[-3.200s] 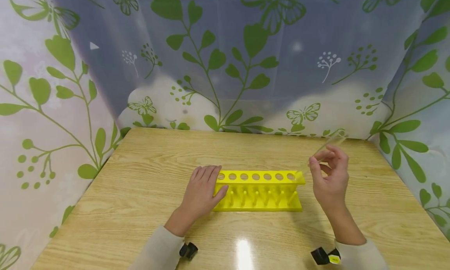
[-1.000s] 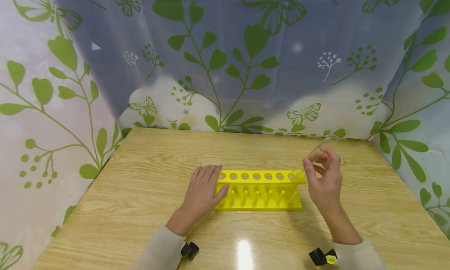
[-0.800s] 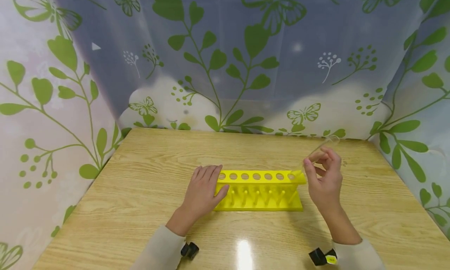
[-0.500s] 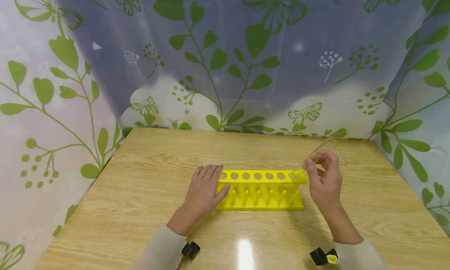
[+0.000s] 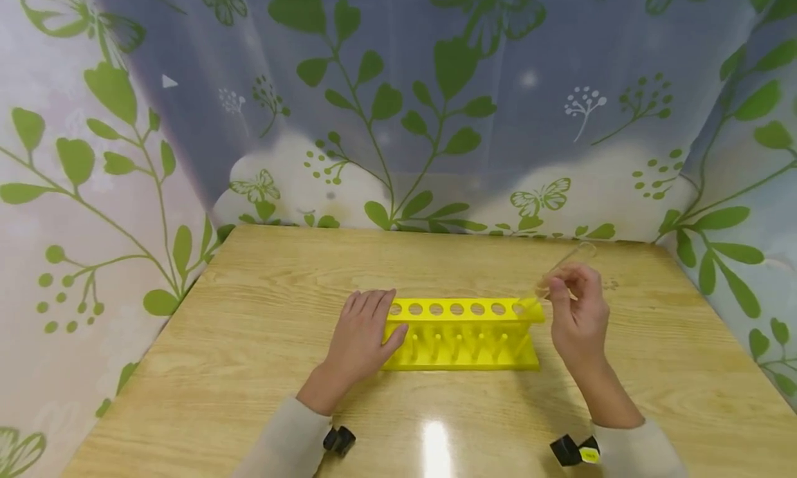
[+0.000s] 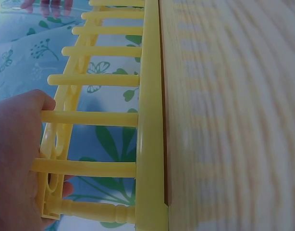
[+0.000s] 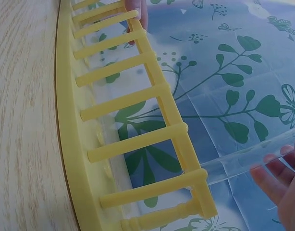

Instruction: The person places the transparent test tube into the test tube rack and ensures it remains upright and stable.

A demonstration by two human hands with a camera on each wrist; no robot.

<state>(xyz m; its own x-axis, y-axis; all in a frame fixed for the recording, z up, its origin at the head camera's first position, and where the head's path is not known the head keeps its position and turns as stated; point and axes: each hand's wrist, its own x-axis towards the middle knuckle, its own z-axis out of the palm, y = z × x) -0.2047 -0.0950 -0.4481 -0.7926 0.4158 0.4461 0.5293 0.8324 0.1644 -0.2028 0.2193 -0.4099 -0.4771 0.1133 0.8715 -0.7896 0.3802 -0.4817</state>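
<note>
A yellow test tube rack (image 5: 463, 317) stands on the table, with a row of holes along its top board and pegs below. My left hand (image 5: 358, 336) grips the rack's left end, thumb in front and fingers over the top; the left wrist view shows that hand (image 6: 15, 159) at the end pegs. A clear glass test tube (image 5: 563, 260) slants up and to the right, pinched between the fingers and thumb of my right hand (image 5: 582, 319). In the right wrist view, the tube's (image 7: 243, 156) lower end meets the rack's top board at the right end; how deep it sits cannot be told.
The wooden table (image 5: 280, 263) carries the rack near its middle. A patterned curtain (image 5: 398, 118) with green leaves and butterflies hangs behind the table and along both sides. Black wrist devices (image 5: 339, 440) sit at both sleeves.
Over about three seconds my right hand has shifted slightly left, and the tube's upper end has come a little left and down. My left hand and the rack have hardly moved.
</note>
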